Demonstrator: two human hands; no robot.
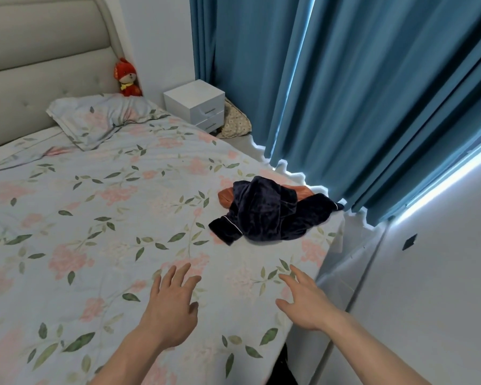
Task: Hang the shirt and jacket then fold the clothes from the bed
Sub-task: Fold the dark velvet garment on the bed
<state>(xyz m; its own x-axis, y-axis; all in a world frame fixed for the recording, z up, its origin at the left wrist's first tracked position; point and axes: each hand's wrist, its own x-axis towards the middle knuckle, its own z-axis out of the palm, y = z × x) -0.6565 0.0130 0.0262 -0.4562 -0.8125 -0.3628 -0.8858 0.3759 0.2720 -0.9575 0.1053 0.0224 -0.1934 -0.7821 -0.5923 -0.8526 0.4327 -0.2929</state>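
Both hands out over the near part of the bed (95,218), palms down, holding nothing. Left hand (172,304) with fingers spread and nearly straight, above the floral cover; touching the cover or just above it, impossible to tell. Right hand (303,301) likewise with fingers loosely extended and apart, close to the bed's right edge. Forearms bare, coming in from the bottom of the view.

Ahead of the hands and a little to the right of the right one, near the bed's far right edge: a crumpled heap of clothes. On top, a dark navy velvety garment (267,212) with thin pale piping at a cuff, one sleeve trailing towards the left hand's side. Under it, partly showing on both sides, an orange-brown garment (227,197). Well apart from both hands, not touched by either.

Far ahead and left of the left hand: a floral pillow (100,118) against a padded grey headboard (39,65), a small red plush toy (127,77) propped in the corner behind it. Beyond the pillow to the right, a white two-drawer nightstand (196,104). Right of the clothes heap and above the right hand, blue curtains (358,93) hanging to the bed's edge, a strip of bright daylight at their side
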